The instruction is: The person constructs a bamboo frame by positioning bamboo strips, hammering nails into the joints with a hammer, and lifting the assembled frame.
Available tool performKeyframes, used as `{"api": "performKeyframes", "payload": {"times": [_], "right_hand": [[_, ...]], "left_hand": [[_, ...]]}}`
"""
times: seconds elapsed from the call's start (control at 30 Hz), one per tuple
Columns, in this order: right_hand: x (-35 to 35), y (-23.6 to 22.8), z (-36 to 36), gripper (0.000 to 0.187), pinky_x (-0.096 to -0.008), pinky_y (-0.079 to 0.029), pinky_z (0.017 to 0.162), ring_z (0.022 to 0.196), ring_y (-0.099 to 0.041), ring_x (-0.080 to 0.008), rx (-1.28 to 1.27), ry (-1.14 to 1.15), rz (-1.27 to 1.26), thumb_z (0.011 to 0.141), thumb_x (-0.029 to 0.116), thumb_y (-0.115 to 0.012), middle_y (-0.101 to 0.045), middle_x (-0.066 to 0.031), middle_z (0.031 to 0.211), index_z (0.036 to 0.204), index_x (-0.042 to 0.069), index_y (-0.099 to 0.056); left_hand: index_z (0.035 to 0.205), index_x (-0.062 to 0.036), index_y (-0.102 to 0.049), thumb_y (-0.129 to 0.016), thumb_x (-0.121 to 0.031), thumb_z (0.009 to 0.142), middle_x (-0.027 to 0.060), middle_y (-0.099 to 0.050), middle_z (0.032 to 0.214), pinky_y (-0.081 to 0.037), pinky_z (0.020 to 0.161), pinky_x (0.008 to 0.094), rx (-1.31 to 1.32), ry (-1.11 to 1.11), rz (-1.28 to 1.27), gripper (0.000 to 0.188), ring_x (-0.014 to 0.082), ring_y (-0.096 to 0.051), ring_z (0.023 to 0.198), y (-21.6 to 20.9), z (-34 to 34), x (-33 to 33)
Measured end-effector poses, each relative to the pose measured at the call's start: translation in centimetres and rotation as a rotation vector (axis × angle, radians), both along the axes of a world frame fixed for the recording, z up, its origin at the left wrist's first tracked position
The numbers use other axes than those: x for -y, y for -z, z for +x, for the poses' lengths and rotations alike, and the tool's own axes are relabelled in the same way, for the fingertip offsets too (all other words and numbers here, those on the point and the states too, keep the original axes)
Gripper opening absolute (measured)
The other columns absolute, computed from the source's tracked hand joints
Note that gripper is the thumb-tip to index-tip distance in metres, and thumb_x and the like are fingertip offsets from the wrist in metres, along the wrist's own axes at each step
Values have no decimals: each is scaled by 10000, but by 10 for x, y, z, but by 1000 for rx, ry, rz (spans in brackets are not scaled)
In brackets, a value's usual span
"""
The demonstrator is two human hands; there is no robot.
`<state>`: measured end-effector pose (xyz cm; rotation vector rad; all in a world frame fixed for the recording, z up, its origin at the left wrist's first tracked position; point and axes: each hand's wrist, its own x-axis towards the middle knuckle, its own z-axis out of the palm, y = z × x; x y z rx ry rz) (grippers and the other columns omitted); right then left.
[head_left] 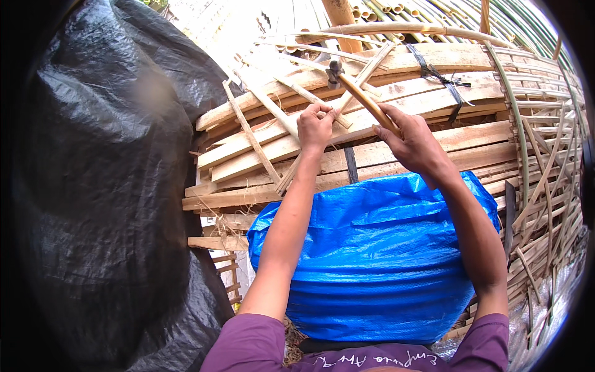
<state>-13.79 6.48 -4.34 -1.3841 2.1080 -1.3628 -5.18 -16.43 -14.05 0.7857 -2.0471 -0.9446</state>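
Note:
My right hand (412, 141) is wrapped round the wooden handle of a hammer (370, 106). The hammer's dark metal head points away from me, over the crossed strips. Just left of it, my left hand (316, 127) is closed on a thin wooden strip (339, 119) where strips cross. Whether a small nail is also between its fingertips cannot be seen. The pale strips form a loose lattice, with one long strip (253, 133) slanting down on the left. Beneath them lies a stack of rough-sawn timber (458, 93).
A blue tarpaulin (384, 248) covers something between my forearms. Black plastic sheeting (124, 204) hangs along the left. On the right curves a fence of split bamboo (545, 149). Bamboo poles (396, 9) lie at the back. A black strap (443, 77) ties the timber.

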Motion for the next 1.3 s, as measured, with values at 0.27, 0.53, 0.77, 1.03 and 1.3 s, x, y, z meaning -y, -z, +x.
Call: {"api": "performKeyframes", "payload": {"times": [0.27, 0.53, 0.77, 1.03, 1.3], "right_hand": [[3, 16, 2, 390, -510, -482, 760, 857, -635, -445, -127, -23, 126, 905, 170, -619, -656, -277, 882, 1247, -6, -555], [6, 13, 12, 373, -514, -476, 723, 833, -627, -452, -101, -42, 20, 902, 159, -616, -646, -276, 849, 1237, 8, -551], [7, 17, 14, 375, -521, -476, 710, 808, -629, -454, -84, -41, 34, 904, 167, -611, -645, -275, 834, 1240, 12, -550], [13, 26, 15, 375, -526, -475, 704, 814, -630, -454, -147, -29, 26, 891, 149, -621, -645, -269, 824, 1236, 32, -533], [11, 27, 16, 383, -528, -477, 727, 849, -629, -450, -133, -21, 4, 892, 141, -614, -653, -259, 871, 1249, 33, -527]], "left_hand": [[807, -13, -706, -788, -157, 827, 54, -694, 656, -436, 495, 225, 0, 23, -15, 167, 61, -605, 576, 4, 0, 3], [831, -11, -718, -773, -126, 823, 83, -710, 687, -480, 556, 249, 10, 19, -48, 128, 84, -638, 617, -3, 1, -3], [844, -3, -713, -769, -108, 817, 89, -709, 688, -480, 545, 249, 11, 24, -55, 121, 92, -649, 617, 3, 1, 3], [839, -2, -714, -782, -130, 816, 90, -708, 687, -489, 557, 254, 25, -8, -79, 147, 101, -655, 626, 2, 1, 1], [972, 12, -614, -764, -44, 805, 106, -709, 792, -546, 643, 267, -64, -11, 26, 232, 130, -674, 721, -12, -2, -12]]}}
